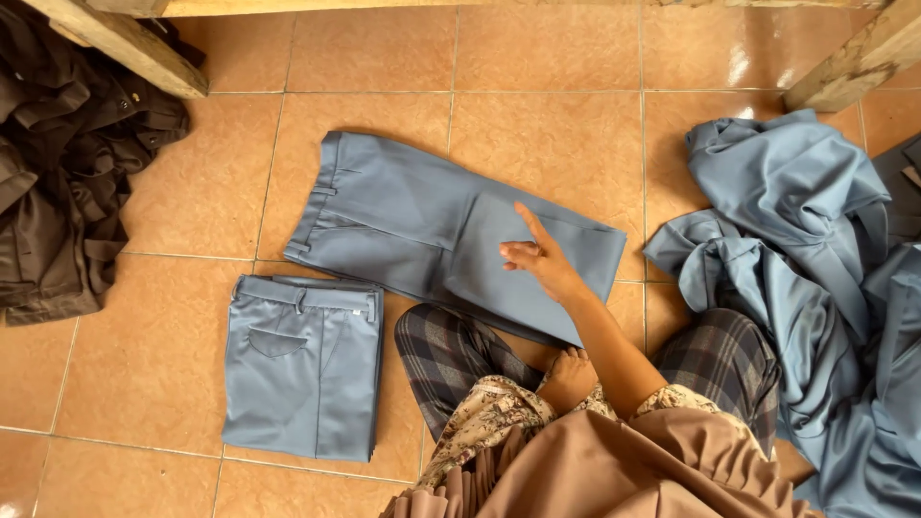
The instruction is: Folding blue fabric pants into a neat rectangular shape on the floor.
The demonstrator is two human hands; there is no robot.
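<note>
Seated cross-legged, a person's right hand (539, 257), fingers spread, presses half-folded trousers (422, 230); one folded pair (302, 364) left of the fingertips, unfolded heap (815, 288) right.

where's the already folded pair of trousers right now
In the head view, the folded blue-grey trousers lie on the tiled floor at lower left, just below the waistband end of the spread-out trousers and left of the person's plaid-covered knee.

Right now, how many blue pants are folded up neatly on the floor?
1: the folded stack at left. The pants under the right hand are half-folded; the blue heap may hide more.
</note>
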